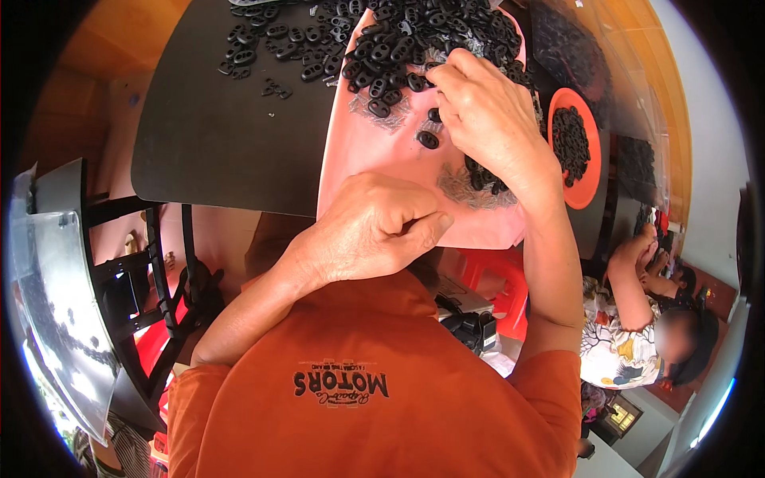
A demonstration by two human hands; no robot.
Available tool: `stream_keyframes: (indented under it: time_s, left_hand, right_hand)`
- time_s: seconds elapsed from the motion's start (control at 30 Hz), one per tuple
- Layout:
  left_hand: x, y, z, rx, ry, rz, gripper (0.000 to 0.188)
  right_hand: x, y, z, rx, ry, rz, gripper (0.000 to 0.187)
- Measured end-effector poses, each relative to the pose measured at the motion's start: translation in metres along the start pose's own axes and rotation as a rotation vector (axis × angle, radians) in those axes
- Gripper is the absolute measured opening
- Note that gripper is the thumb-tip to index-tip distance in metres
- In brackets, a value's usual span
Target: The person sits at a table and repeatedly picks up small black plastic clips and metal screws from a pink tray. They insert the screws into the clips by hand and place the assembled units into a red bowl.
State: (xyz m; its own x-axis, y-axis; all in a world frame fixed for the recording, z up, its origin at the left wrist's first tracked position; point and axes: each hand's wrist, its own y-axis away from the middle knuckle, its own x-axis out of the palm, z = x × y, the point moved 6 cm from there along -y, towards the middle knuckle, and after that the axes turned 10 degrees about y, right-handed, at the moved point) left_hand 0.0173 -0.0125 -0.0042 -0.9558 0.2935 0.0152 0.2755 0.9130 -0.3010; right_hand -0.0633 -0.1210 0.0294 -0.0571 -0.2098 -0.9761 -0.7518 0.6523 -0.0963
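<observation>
This looks like a small workshop for sorting by hand. A dark bench [215, 135] carries heaps of small black plastic parts [414, 40], a pink sheet [374, 151] and an orange tray [588, 187] full of the same parts. Another person [637, 319] sits working nearby.

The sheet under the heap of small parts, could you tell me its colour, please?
Pale pink sheet, seen in the head view.

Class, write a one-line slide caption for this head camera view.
Right hand picks through black plastic pieces on a pink sheet; left hand closed.
</observation>
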Motion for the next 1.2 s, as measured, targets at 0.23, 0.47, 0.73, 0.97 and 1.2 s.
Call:
stream_keyframes:
  time_s: [0.23,0.47,0.73,0.97,1.2]
  left_hand:
    - [0.0,0.0,0.001,-0.015,0.021,0.002,0.036]
    - [-0.009,0.002,0.007,-0.208,0.218,-0.219,0.022]
    - [-0.011,0.006,0.003,-0.284,0.443,-0.452,0.028]
    - [-0.001,0.013,0.007,-0.499,0.936,-0.252,0.03]
    - [0.006,0.024,0.011,-0.489,0.665,-0.199,0.028]
  right_hand:
    - [-0.001,-0.009,0.005,-0.062,0.058,-0.158,0.012]
    - [-0.02,0.029,0.002,0.185,-0.964,-0.069,0.008]
    - [-0.041,0.059,0.037,0.036,-0.731,-0.388,0.012]
    - [-0.05,0.075,0.042,-0.135,-0.539,-0.436,0.024]
    - [-0.045,0.088,0.044,-0.113,-0.635,-0.415,0.029]
